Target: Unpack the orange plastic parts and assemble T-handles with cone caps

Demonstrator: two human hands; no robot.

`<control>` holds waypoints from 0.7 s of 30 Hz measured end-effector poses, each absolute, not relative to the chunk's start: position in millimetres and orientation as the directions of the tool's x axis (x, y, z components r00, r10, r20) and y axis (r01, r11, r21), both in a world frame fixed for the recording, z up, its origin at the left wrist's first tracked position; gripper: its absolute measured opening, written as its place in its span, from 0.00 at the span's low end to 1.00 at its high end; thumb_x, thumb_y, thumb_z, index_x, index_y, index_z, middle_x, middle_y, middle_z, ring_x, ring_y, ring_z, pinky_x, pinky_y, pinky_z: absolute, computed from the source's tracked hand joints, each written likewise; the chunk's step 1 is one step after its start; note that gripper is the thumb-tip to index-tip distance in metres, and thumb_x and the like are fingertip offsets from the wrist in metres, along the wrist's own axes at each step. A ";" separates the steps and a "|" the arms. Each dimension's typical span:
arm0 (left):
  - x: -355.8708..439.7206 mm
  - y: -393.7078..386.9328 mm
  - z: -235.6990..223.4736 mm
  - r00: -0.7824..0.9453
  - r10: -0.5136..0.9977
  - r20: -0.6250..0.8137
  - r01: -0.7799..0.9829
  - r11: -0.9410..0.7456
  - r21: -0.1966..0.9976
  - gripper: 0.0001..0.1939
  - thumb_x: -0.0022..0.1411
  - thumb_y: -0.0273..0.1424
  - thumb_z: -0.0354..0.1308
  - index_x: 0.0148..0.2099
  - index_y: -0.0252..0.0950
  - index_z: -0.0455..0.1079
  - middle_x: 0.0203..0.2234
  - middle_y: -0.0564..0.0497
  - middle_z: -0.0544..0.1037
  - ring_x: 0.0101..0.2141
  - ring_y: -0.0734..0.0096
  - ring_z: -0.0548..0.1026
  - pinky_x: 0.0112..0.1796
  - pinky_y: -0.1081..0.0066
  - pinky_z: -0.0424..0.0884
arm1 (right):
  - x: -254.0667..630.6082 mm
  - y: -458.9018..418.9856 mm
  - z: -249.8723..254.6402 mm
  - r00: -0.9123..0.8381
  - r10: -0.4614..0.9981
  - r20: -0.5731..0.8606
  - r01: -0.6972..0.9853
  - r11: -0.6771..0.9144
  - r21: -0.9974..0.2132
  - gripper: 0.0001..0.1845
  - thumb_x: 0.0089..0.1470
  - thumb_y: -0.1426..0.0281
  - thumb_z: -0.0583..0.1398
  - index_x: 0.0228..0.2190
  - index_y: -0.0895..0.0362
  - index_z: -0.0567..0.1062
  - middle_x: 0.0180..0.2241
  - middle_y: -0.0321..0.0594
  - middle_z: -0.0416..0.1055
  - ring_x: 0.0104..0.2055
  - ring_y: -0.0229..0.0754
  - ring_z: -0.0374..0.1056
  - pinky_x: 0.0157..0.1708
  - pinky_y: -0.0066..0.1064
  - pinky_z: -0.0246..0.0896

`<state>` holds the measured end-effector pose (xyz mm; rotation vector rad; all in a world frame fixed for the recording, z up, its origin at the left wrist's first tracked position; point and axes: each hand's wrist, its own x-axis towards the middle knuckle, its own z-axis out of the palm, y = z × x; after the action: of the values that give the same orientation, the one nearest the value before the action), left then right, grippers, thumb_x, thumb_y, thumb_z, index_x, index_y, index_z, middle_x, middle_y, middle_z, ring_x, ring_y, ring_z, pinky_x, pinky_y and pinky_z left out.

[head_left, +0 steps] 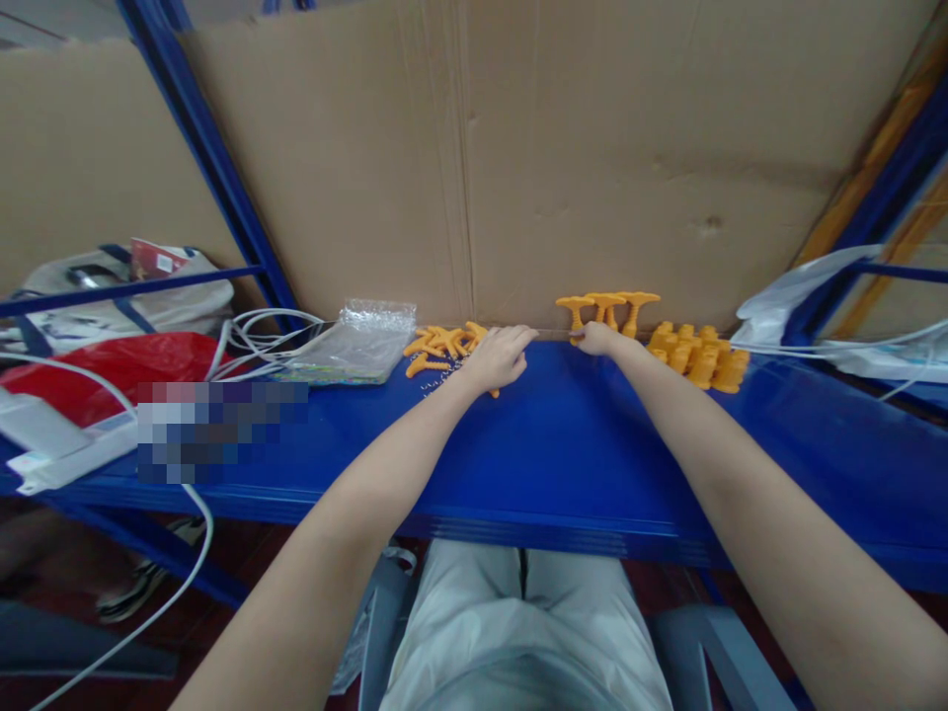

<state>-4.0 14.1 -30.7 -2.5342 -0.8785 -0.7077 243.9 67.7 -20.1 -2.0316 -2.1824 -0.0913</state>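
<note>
My left hand (500,359) is palm down beside a loose pile of orange plastic T-shaped handles (444,342), its fingers stretched to the right. Part of one orange piece (495,393) shows under it; the contact is hidden. Small pale bits (436,383) are scattered by the pile. My right hand (598,338) is closed around the lower stem of an orange T-shaped handle (574,304) at the left end of a short upright row. Other upright handles (629,308) stand behind that hand. Right of it is a tight group of orange ribbed cylindrical pieces (696,355).
A blue table (533,464) backs onto a cardboard wall (563,168). Left are a plastic-wrapped flat pack (352,346), white cables (259,326), a red bag (148,360), a power strip (74,449) and a cloth bag (125,296). White plastic (785,296) lies at the right.
</note>
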 end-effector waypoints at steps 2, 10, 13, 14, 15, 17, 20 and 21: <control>-4.1 15.8 -31.1 0.684 0.465 0.561 0.651 -0.737 -0.183 0.23 0.62 0.23 0.48 0.58 0.35 0.70 0.55 0.40 0.77 0.53 0.57 0.75 0.54 0.57 0.68 | 245.6 68.5 -19.4 -0.074 0.985 0.158 0.995 0.083 -0.051 0.28 0.58 0.75 0.56 0.59 0.56 0.76 0.50 0.46 0.79 0.52 0.50 0.76 0.56 0.34 0.67; -5.9 22.6 -34.8 0.702 0.525 0.481 0.676 -0.704 -0.218 0.15 0.61 0.24 0.49 0.43 0.34 0.76 0.46 0.41 0.80 0.47 0.57 0.78 0.49 0.58 0.72 | 250.6 56.1 -16.4 -0.164 0.974 0.153 0.985 0.169 -0.020 0.27 0.56 0.76 0.57 0.56 0.56 0.78 0.51 0.47 0.79 0.55 0.54 0.74 0.57 0.38 0.66; -7.7 23.6 -35.7 0.696 0.549 0.463 0.687 -0.696 -0.208 0.14 0.61 0.25 0.51 0.43 0.34 0.77 0.45 0.41 0.80 0.46 0.56 0.78 0.47 0.58 0.73 | 248.9 49.3 -14.9 -0.176 0.975 0.135 0.984 0.176 0.016 0.28 0.56 0.77 0.57 0.57 0.55 0.78 0.53 0.45 0.78 0.56 0.53 0.73 0.58 0.36 0.66; -8.4 24.0 -35.9 0.697 0.555 0.453 0.688 -0.695 -0.208 0.14 0.60 0.25 0.51 0.42 0.34 0.77 0.45 0.41 0.80 0.46 0.55 0.79 0.47 0.58 0.73 | 248.8 47.5 -14.6 -0.177 0.975 0.130 0.984 0.176 0.019 0.29 0.56 0.77 0.57 0.58 0.55 0.77 0.53 0.45 0.77 0.57 0.53 0.73 0.58 0.37 0.66; -9.2 24.5 -36.0 0.700 0.563 0.439 0.689 -0.694 -0.208 0.14 0.60 0.25 0.51 0.42 0.34 0.78 0.45 0.41 0.81 0.46 0.55 0.79 0.47 0.58 0.73 | 249.1 46.1 -14.6 -0.176 0.977 0.124 0.984 0.175 0.019 0.29 0.56 0.77 0.57 0.58 0.56 0.77 0.54 0.45 0.77 0.57 0.54 0.73 0.58 0.37 0.66; -10.6 25.6 -36.3 0.705 0.582 0.405 0.691 -0.692 -0.209 0.14 0.60 0.26 0.51 0.42 0.35 0.78 0.45 0.41 0.81 0.45 0.56 0.79 0.46 0.59 0.74 | 251.1 44.3 -15.2 -0.179 0.977 0.117 0.984 0.178 0.014 0.29 0.56 0.78 0.56 0.59 0.58 0.76 0.55 0.48 0.76 0.57 0.54 0.72 0.59 0.36 0.65; -11.5 25.9 -36.0 0.699 0.629 0.341 0.706 -0.682 -0.189 0.14 0.61 0.28 0.52 0.41 0.36 0.79 0.43 0.43 0.83 0.43 0.59 0.80 0.45 0.62 0.75 | 255.4 44.2 -18.4 -0.225 0.964 0.143 0.974 0.225 0.015 0.28 0.56 0.78 0.56 0.57 0.59 0.78 0.56 0.48 0.75 0.59 0.52 0.70 0.61 0.34 0.63; -11.3 25.1 -35.5 0.693 0.647 0.318 0.714 -0.677 -0.180 0.14 0.61 0.28 0.52 0.41 0.37 0.79 0.42 0.44 0.83 0.43 0.59 0.80 0.45 0.62 0.75 | 256.1 44.4 -19.9 -0.245 0.955 0.165 0.969 0.246 0.014 0.27 0.55 0.78 0.56 0.54 0.58 0.80 0.57 0.47 0.74 0.61 0.52 0.69 0.61 0.35 0.62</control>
<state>-11.3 25.1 -35.5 -2.6150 -1.0783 -0.3309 256.1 44.4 -19.9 -1.8490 -2.3810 -0.1703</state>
